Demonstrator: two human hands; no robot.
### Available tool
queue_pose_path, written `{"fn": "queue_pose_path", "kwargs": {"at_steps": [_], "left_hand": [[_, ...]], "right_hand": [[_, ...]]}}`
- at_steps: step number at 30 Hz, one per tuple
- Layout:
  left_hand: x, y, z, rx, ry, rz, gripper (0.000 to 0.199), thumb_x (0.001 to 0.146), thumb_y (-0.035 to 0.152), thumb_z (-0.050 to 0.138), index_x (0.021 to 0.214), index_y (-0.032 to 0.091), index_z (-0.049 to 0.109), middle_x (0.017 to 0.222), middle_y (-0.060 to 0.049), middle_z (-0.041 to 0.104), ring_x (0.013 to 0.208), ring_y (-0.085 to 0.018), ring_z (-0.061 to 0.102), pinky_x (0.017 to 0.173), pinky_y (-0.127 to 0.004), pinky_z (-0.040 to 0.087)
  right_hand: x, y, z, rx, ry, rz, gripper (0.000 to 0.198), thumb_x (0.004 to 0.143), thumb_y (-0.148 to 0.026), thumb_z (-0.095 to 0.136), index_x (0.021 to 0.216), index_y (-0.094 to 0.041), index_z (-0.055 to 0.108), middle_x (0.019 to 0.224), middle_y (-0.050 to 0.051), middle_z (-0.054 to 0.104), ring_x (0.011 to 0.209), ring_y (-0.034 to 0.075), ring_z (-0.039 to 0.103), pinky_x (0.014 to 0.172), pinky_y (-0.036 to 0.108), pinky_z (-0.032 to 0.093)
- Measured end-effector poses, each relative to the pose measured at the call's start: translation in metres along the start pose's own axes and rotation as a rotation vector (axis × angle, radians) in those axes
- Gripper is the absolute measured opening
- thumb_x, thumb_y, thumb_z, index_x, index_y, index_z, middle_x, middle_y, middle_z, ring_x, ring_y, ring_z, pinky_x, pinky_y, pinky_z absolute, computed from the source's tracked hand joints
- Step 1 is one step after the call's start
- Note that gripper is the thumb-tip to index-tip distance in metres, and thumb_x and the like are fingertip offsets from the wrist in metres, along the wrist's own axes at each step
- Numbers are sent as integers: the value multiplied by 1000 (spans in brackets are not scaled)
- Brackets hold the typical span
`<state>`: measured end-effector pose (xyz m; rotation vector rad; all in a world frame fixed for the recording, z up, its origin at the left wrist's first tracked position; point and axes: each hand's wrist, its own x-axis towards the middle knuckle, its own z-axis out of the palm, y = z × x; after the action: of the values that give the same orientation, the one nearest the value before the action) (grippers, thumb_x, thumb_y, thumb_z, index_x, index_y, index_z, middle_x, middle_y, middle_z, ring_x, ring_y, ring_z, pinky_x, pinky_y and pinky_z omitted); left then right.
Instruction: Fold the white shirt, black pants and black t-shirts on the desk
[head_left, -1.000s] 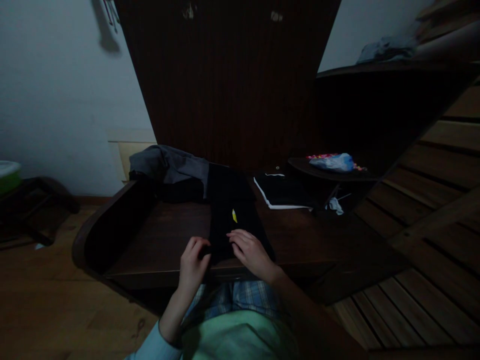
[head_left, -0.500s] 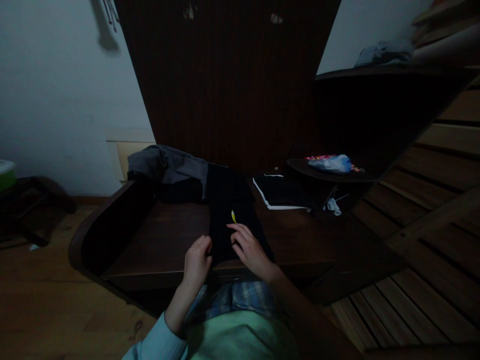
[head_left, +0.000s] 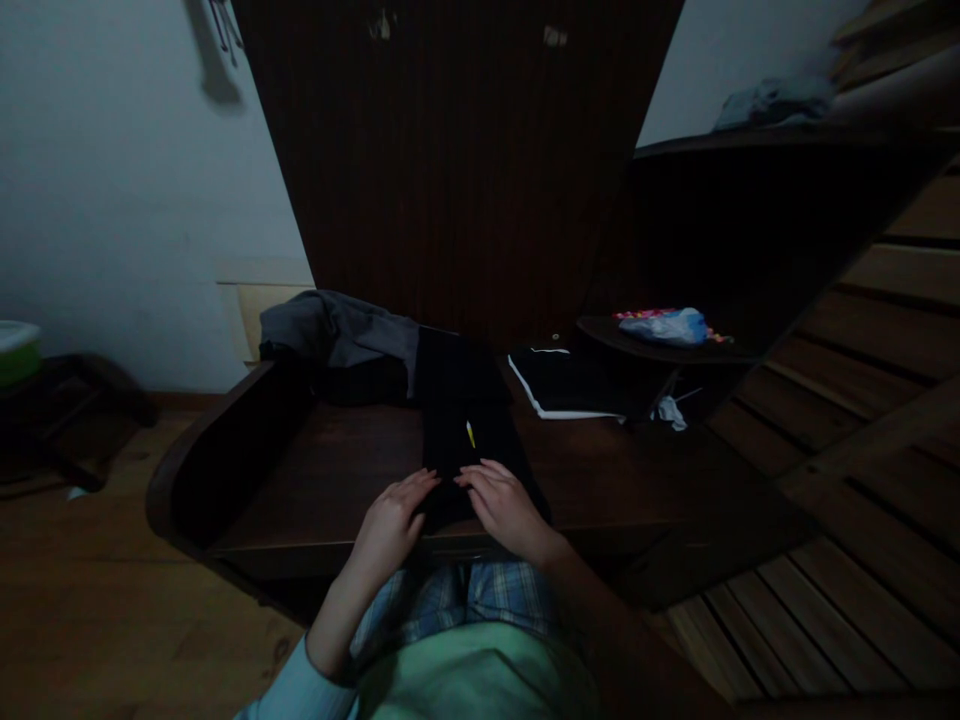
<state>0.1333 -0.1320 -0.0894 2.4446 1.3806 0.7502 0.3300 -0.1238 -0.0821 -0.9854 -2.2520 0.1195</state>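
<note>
A piece of black cloth [head_left: 480, 410] lies over the dark wooden desktop in front of me and reaches its front edge. On it shows a slim yellow-and-white streak [head_left: 470, 434]; I cannot tell whether it is a print or a loose object. My left hand [head_left: 394, 515] rests at the cloth's left front edge, fingers stretched toward the middle. Opposite it, my right hand [head_left: 501, 500] lies on the cloth with its fingers extended, just below the streak. Neither hand grips anything that I can see. The dimness hides the folds of the cloth.
A grey garment [head_left: 337, 325] is heaped at the back left, against the black cloth. To the right lies a black book-like item [head_left: 562, 385] with white edges. A plastic packet [head_left: 667, 327] sits on a small shelf [head_left: 600, 340]. Wooden slats [head_left: 862, 400] stand at far right.
My left hand has gone from a closed curl to stretched fingers and moved right. The right hand has drawn slightly toward me, away from the yellow-and-white streak.
</note>
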Motion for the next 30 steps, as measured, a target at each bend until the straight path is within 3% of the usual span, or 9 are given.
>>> {"fn": "queue_pose_path", "kwargs": {"at_steps": [7, 12, 17, 23, 27, 30], "left_hand": [[-9, 4, -7, -51, 86, -20, 43, 70, 10, 44, 110, 21, 53, 122, -6, 52, 114, -21, 45, 97, -39, 36], [-11, 4, -9, -148, 138, -47, 24, 70, 11, 44, 89, 20, 55, 96, -5, 57, 93, -19, 53, 82, -33, 45], [-9, 9, -12, -135, 139, -133, 10, 66, 12, 45, 72, 20, 46, 74, 0, 50, 70, -17, 53, 64, -29, 46], [-10, 12, -13, -139, 42, 6, 23, 67, 4, 41, 78, 20, 53, 111, -7, 55, 106, -20, 50, 90, -36, 40], [-9, 14, -23, -101, -38, 51, 19, 72, 9, 45, 82, 21, 55, 110, -5, 60, 107, -20, 51, 92, -37, 40], [-4, 20, -32, -51, -56, 64, 11, 78, 20, 47, 79, 20, 58, 109, -5, 61, 104, -21, 53, 93, -40, 38]], "right_hand": [[-6, 1, -1, 45, -97, 36, 28, 76, -1, 39, 88, -18, 59, 107, 5, 64, 107, 15, 54, 95, 35, 41], [-10, 1, -3, 54, -134, 50, 33, 78, -1, 33, 93, -19, 57, 112, 5, 61, 110, 15, 52, 95, 39, 40], [-10, 2, -3, 68, -126, 54, 32, 79, -1, 33, 91, -19, 57, 112, 4, 62, 110, 15, 52, 96, 39, 40], [-12, 0, -5, 66, -151, 42, 29, 79, -3, 37, 94, -19, 56, 115, 4, 59, 115, 15, 48, 102, 41, 32], [-22, 4, -23, 97, -147, 24, 25, 82, -16, 46, 105, -20, 55, 115, 5, 60, 113, 16, 49, 100, 41, 34], [-37, 18, -41, 109, -3, 149, 26, 83, -24, 48, 108, -20, 55, 106, 7, 63, 102, 17, 56, 90, 36, 44]]}}
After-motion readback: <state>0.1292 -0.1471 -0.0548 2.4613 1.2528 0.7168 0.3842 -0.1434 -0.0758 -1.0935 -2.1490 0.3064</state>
